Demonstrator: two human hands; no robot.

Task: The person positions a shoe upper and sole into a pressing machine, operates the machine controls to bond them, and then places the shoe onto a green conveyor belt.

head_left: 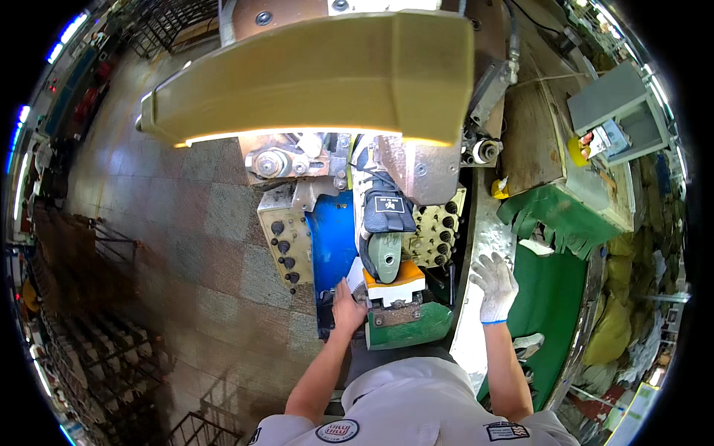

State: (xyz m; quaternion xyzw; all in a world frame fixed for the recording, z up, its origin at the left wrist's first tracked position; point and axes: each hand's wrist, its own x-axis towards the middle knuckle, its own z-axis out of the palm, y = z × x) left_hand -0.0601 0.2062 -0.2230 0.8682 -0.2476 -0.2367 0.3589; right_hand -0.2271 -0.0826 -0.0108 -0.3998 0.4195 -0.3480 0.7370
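Observation:
A dark shoe upper with laces and a pale label sits on a green shoe last in the machine, heel end towards me. Below it is an orange and white pad. My left hand, bare, is beside the pad at the machine's lower left. Its fingers reach forward near a white piece; whether they touch it, I cannot tell. My right hand, in a whitish glove with blue cuff, has its fingers apart over the metal ledge to the right and holds nothing.
A large tan machine cover with a lit lower edge spans above the shoe. Knob panels flank a blue panel. On the right runs a green belt with shoe parts, beside a wooden bench. Racks stand left.

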